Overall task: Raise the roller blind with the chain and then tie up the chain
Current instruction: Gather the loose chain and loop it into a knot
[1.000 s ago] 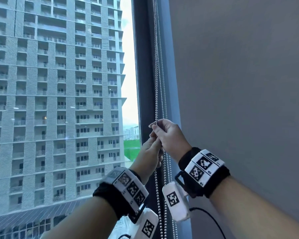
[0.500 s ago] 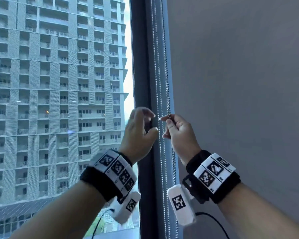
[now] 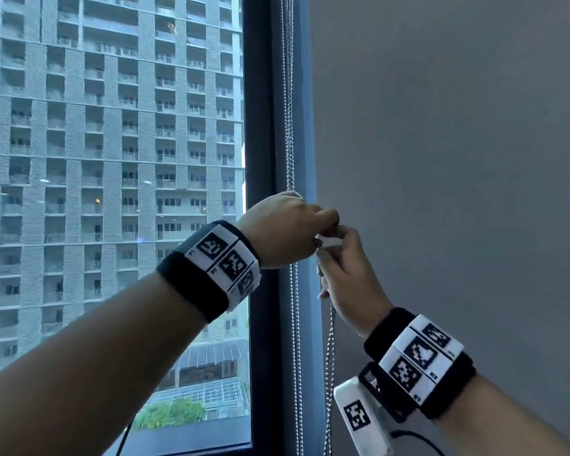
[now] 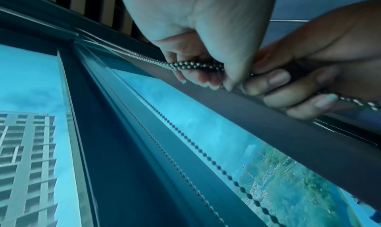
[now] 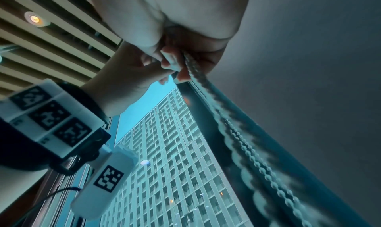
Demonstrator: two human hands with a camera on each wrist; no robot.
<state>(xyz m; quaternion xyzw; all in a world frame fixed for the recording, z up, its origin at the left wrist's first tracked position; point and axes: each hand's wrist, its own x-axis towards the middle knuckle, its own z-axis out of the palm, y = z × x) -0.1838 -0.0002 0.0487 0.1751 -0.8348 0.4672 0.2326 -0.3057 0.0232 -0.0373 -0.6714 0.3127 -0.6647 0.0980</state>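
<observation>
Left grip [image 3: 283, 232] on chain [image 3: 289, 143], beside frame [image 3: 260, 126]

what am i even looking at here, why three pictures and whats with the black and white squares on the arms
No machine: these are a person's two bare hands. The squares are marker bands strapped on the wrists. The wide picture comes from a camera on the head; the other two look along each wrist at the fingers. You see a window beside a grey wall, with a beaded chain hanging along the dark frame. The left hand and right hand both grip that chain, close together, probably tying it.
</observation>
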